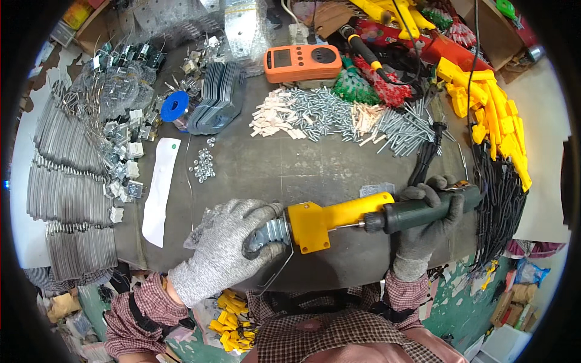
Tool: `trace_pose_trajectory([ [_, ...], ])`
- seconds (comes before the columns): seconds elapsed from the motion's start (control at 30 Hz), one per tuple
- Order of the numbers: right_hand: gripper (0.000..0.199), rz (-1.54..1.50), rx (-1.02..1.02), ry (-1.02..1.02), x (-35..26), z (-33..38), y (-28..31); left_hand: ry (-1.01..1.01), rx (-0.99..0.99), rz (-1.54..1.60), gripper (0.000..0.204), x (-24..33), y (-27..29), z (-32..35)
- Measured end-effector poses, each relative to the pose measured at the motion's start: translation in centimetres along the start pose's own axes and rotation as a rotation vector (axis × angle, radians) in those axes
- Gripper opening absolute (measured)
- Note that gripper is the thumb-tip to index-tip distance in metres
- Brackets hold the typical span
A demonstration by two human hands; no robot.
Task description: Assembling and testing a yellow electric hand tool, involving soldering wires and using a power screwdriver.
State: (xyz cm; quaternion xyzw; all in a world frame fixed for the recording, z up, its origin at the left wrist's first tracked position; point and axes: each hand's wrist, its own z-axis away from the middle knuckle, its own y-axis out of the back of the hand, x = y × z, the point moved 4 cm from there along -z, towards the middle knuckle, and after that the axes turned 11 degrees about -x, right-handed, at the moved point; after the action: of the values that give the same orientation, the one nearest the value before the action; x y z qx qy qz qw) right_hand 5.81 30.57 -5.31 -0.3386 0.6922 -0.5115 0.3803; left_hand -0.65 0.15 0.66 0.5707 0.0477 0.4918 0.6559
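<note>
Work surface: a dark grey table (315,172) fills the middle of the frame, crowded along its upper and side edges and barer near the centre.
Metal stock: stacks of flat grey strips (63,181) run down the left side of the frame.
Yellow parts pile: yellow plastic pieces (493,115) lie heaped at the upper right, with a bundle of black cables (502,212) below them.
Screws: a spread of silver screws (330,115) mixed with pale plastic plugs (275,118) sits in the upper middle.
Meter: an orange handheld meter (302,62) lies above the screws.
Cardboard box: a brown box (496,27) stands at the top right; its contents cannot be made out.
Left hand: the left hand (227,248), in a light grey knit glove, is curled tight around a ribbed metal fitting (272,233) at the lower centre.
Yellow housing: the yellow housing (330,221) touches the fitting and lies between the two hands, just right of the left glove.
Right hand: the right hand (423,221), in a dark grey glove, is wrapped around the dark green handle of a screwdriver (417,212), whose shaft meets the yellow housing.
White strip: a white paper strip (160,190) lies left of centre.
Blue spool: a small blue spool (175,107) sits at the upper left.
Nuts: a small cluster of silver nuts (204,164) lies beside the strip.
Floor: green flooring with clutter shows at the lower right corner.
</note>
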Motion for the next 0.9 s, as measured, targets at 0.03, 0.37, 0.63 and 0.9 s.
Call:
trace_pose_trajectory([
  [0.03, 0.034, -0.001, -0.005, 0.010, -0.1, 0.1, 0.0, 0.012, 0.008, 0.019, 0.064, 0.1, 0.1, -0.1],
  [0.37, 0.034, -0.053, -0.003, -0.012, 0.3, 0.6, -0.1, 0.070, -0.012, 0.092, 0.060, 0.4, -0.3, -0.1],
  [0.63, 0.030, 0.005, -0.031, -0.010, 1.5, 1.1, 0.3, -0.027, 0.019, 0.155, 0.061, -0.1, -0.4, -0.4],
  [0.9, 0.058, 0.180, -0.042, 0.027, 1.0, 1.4, -0.7, -0.087, 0.035, 0.441, 0.044, -2.3, 1.3, -0.8],
])
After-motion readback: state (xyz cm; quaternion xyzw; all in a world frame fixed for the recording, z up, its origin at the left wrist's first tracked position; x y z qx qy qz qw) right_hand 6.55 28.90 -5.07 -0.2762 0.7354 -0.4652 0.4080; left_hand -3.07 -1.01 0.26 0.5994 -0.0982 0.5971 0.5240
